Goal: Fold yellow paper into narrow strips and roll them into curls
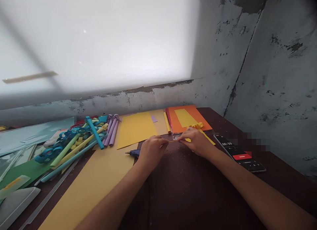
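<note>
Both hands are pinched on a thin yellow paper strip (pixel 173 140), stretched level between them just above the dark table. My left hand (pixel 153 151) grips its left end between thumb and fingers. The right end is in the pinch of my right hand (pixel 196 141). Beside my left hand lies a blue glue gun (pixel 134 153), its nozzle pointing left and its body partly hidden. Behind my right hand are yellow paper curls (pixel 197 125) and a flat yellow strip (pixel 208 137). A rolled yellow paper tube (pixel 167 123) lies beyond the hands.
Yellow sheets (pixel 136 129) and an orange sheet (pixel 201 119) lie toward the wall. Purple paper tubes (pixel 112 132) and a heap of coloured rolls and teal curls (pixel 51 154) are leftward. A long tan sheet (pixel 96 177) runs along the left. A phone (pixel 239 154) lies right, showing a timer.
</note>
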`<state>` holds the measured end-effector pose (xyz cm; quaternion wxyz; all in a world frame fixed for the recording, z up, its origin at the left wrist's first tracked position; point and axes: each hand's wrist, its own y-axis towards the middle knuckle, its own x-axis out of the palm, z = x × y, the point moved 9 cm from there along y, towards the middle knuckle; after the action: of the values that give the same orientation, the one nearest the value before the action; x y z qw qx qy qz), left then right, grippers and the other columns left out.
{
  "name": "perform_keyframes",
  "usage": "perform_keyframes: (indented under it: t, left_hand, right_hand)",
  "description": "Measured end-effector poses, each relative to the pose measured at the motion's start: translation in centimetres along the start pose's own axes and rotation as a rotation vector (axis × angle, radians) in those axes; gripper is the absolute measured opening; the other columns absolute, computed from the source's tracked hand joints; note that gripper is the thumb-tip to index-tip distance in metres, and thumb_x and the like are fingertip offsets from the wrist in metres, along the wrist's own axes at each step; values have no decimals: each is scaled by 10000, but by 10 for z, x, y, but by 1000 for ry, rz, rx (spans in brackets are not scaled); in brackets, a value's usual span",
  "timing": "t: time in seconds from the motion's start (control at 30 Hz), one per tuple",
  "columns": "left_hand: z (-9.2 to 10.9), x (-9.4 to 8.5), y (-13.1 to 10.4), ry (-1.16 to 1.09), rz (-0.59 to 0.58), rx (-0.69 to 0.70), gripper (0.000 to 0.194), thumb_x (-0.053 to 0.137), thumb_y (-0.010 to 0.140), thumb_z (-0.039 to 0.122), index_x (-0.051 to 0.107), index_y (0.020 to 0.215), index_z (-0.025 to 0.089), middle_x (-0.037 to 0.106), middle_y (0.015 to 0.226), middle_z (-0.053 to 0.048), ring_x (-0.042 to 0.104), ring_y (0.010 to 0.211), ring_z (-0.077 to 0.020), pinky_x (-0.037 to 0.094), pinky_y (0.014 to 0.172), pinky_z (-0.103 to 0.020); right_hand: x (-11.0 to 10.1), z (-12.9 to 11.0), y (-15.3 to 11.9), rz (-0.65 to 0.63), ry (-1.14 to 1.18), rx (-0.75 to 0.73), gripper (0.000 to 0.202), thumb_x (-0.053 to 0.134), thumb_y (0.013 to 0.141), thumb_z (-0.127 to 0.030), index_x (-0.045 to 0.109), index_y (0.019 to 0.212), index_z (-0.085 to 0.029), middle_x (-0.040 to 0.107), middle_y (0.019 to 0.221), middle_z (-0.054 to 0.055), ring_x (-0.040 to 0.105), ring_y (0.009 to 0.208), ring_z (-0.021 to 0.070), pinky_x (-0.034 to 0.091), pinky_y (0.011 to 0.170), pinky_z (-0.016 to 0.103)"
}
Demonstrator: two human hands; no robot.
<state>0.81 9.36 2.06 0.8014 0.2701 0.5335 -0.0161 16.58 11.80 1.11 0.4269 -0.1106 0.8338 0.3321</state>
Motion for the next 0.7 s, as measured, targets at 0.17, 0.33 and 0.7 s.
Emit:
perform_keyframes:
  t: [0.17,0.33,0.7]
  left_hand:
    - [-3,-2,1,-45,17,16,215,641,927,178,813,1004,281,770,989,-30,717,841,-192,514,742,-275]
    - [-13,-3,4,-83,63,-7,242,597,933,141,793,1032,241,765,977,-44,717,818,-191,513,748,-282]
    - [-30,3,7,-155,4,-108,204,605,822,23,642,888,212,740,815,-7,719,784,-194,490,697,-282]
  right_hand:
    - [0,10,1,-15,-20,24,143,701,908,-195,813,899,-283,781,850,34,639,901,246,478,779,365]
    - [-14,37,-3,43,-85,192,230,656,898,-216,778,1090,-247,776,997,50,667,944,244,492,800,368]
    - [-8,87,-27,-40,-385,529,628,709,811,-588,706,1301,-195,634,1224,233,599,1152,450,492,897,538]
